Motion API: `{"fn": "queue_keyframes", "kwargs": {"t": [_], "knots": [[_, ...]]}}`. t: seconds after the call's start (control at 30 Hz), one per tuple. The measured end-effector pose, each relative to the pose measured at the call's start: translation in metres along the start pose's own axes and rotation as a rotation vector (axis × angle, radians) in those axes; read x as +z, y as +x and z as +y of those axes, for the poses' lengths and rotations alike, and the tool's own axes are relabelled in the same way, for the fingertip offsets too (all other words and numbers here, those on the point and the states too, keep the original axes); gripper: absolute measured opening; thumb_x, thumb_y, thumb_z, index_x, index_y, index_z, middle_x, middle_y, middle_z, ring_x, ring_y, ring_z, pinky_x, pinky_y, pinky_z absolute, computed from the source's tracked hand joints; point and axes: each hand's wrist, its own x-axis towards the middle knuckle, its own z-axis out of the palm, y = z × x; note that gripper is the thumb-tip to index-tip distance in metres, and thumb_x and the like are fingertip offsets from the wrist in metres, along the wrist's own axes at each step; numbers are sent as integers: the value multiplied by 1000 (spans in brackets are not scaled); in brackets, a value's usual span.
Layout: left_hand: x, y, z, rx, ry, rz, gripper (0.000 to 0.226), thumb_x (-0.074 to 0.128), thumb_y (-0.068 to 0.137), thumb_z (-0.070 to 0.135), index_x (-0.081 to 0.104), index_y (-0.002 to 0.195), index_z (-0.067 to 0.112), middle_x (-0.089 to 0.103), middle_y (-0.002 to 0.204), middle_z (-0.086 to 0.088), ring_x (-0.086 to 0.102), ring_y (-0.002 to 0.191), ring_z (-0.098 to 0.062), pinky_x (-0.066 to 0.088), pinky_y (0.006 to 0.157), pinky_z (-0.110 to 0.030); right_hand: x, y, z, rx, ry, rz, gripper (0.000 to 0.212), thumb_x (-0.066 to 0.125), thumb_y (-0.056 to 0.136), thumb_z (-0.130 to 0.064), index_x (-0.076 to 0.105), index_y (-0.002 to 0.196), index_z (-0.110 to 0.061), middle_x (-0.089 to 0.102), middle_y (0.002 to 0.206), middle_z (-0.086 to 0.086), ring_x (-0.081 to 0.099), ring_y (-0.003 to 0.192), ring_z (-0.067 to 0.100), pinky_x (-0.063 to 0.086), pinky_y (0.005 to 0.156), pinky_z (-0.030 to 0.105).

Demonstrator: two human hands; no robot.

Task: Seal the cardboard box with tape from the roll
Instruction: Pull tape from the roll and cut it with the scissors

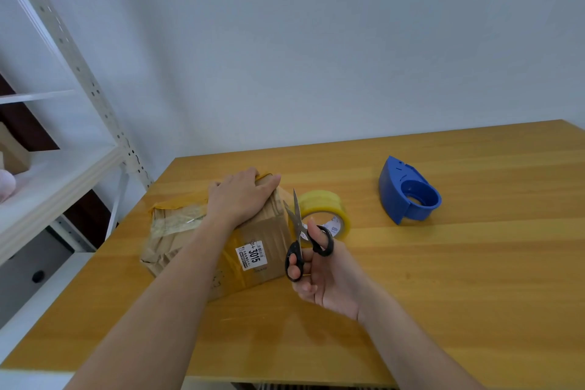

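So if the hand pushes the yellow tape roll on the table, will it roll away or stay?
The tape roll seems to lie nearly flat on the table, its hole facing up, so it would probably slide, not roll. It looks thick and nearly full, so likely rather heavy for its size. Its smooth, shiny side may be a little slippery to grip.

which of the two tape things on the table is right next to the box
The yellow tape roll, sitting just right of the cardboard box behind the scissors. The blue tape dispenser stands apart, farther right.
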Motion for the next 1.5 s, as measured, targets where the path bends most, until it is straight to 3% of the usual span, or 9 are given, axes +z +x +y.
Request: {"fn": "queue_keyframes", "kwargs": {"t": [0.37, 0.67, 1.33, 1.5], "knots": [[0, 0, 0, 4, -10, -4, 50, 26, 90, 69, 47, 81, 24, 59, 92, 2, 53, 93, -23, 31, 92, -47, 3, 4, 2, -21, 66, 39, 61, 61, 74, -67, 55, 75, -7, 51, 65, 5, 39, 48, 13, 33, 43, 19], [1, 1, -1, 0, -6, -4, 56, 25, 88, 70, 54, 94, 22, 61, 98, 1, 53, 98, -23, 31, 93, -47, 6, 5, 4, -42, 85, 76, 59, 63, 71, -66, 55, 73, -8, 50, 62, 3, 37, 47, 13, 31, 41, 18], [1, 0, 0, 2, -5, 1, 54, 26, 90, 67, 54, 96, 22, 59, 96, 3, 51, 93, -21, 28, 86, -43, 8, 2, 5, -86, 128, 103, 53, 65, 75, -59, 54, 71, -7, 50, 59, 3, 38, 40, 13, 34, 38, 20], [1, 1, -1, -3, -6, -2, 55, 25, 90, 68, 54, 93, 22, 60, 94, 2, 53, 93, -22, 31, 90, -45, 7, 3, 6, -77, 160, 106, 52, 65, 76, -58, 56, 70, -7, 49, 60, 4, 38, 41, 12, 34, 37, 19]]}}
